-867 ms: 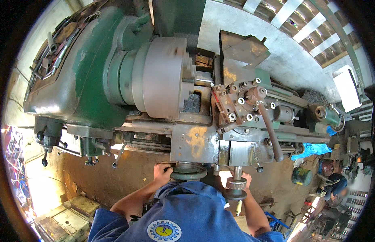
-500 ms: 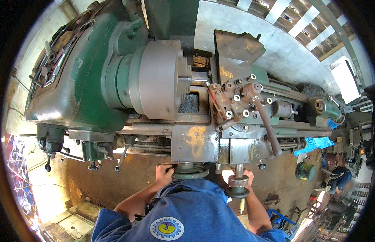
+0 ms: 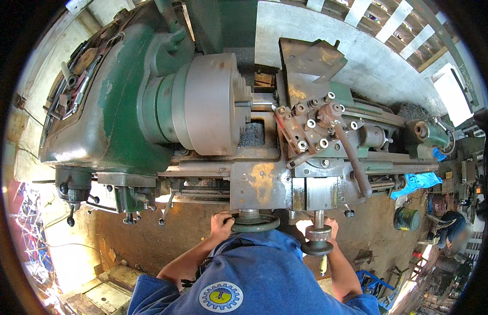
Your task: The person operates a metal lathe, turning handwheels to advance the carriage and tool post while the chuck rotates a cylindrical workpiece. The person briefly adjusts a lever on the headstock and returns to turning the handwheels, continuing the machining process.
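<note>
A: The left hand (image 3: 222, 224) is on the large handwheel (image 3: 255, 222), and look, open air to its left, clear to the headstock lever (image 3: 161, 220)!
B: Tighter on the other side! The right hand (image 3: 332, 229) is beside the small wheel (image 3: 317, 247), its pale handle (image 3: 323, 265) jutting bodyward, and the blue shirt (image 3: 270, 275) blocks the near side.
A: Between the wheels?
B: A slim gap, with a short stub (image 3: 292, 214) poking in.
A: Up top, the long lever (image 3: 354, 163) slants across the carriage's right end.
B: And chuck (image 3: 211, 105) to tool post (image 3: 307, 126)? A narrow slot, bridged by a bar (image 3: 262, 98)!
</note>
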The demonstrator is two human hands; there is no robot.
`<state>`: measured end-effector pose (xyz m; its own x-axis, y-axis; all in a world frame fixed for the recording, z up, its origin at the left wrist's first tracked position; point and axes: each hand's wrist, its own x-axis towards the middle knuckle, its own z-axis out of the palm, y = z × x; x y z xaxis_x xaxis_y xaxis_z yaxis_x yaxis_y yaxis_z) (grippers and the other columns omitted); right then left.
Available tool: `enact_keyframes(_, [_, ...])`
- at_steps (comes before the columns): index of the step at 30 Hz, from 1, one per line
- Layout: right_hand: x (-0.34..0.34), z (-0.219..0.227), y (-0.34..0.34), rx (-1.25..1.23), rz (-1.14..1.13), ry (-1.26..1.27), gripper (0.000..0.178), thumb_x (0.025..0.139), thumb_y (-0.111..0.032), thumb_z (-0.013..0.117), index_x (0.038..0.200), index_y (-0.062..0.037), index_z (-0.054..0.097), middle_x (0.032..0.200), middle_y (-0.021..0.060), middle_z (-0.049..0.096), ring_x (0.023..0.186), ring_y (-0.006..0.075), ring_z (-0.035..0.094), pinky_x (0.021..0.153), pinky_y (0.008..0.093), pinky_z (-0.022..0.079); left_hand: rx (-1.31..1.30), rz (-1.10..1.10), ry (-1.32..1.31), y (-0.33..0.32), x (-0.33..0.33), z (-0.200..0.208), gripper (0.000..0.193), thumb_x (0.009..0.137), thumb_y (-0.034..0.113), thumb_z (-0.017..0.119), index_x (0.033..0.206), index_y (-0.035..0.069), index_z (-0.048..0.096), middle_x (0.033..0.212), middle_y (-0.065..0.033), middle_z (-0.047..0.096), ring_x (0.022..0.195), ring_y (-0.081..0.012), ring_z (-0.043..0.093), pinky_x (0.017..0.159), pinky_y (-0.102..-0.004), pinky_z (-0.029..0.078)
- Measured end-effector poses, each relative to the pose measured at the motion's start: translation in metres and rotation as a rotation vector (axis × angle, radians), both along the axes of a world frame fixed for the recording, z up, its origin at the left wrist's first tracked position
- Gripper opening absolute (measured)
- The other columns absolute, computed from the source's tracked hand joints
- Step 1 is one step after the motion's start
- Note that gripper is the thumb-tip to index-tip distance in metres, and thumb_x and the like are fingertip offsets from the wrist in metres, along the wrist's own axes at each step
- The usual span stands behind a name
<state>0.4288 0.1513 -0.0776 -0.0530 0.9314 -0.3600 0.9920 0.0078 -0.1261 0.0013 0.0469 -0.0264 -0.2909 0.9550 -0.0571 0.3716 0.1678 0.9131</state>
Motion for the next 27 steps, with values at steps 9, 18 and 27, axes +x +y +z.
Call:
enact_keyframes(9, [-0.015,0.028,0.003,0.037,0.016,0.000,0.024,0.075,-0.018,0.060,0.092,-0.0100,0.074,0.074,0.0240,0.065,0.070,0.0381,0.067,0.062,0.0451,0.055,-0.018,-0.001,0.006,-0.001,-0.001,0.000,0.019,0.070,0.010,0.057,0.067,-0.008,0.055,0.062,-0.0194,0.052,0.056,-0.0337,0.056,0.052,-0.0382,0.041])
enact_keyframes(18, [-0.014,0.027,0.005,0.074,0.017,0.009,0.021,0.075,-0.017,0.060,0.086,-0.0064,0.073,0.073,0.0240,0.065,0.070,0.0383,0.067,0.062,0.0457,0.054,-0.029,0.000,0.027,-0.002,-0.002,-0.006,0.020,0.070,0.012,0.056,0.066,-0.007,0.057,0.062,-0.0182,0.055,0.058,-0.0295,0.059,0.055,-0.0360,0.043])
enact_keyframes(27, [-0.020,0.037,0.004,0.047,0.022,0.015,0.024,0.074,-0.019,0.062,0.092,-0.0090,0.073,0.074,0.0233,0.066,0.071,0.0374,0.068,0.064,0.0444,0.055,-0.039,0.005,-0.007,-0.002,-0.003,-0.005,0.020,0.071,0.012,0.057,0.065,-0.007,0.054,0.059,-0.0182,0.051,0.054,-0.0296,0.054,0.053,-0.0362,0.041])
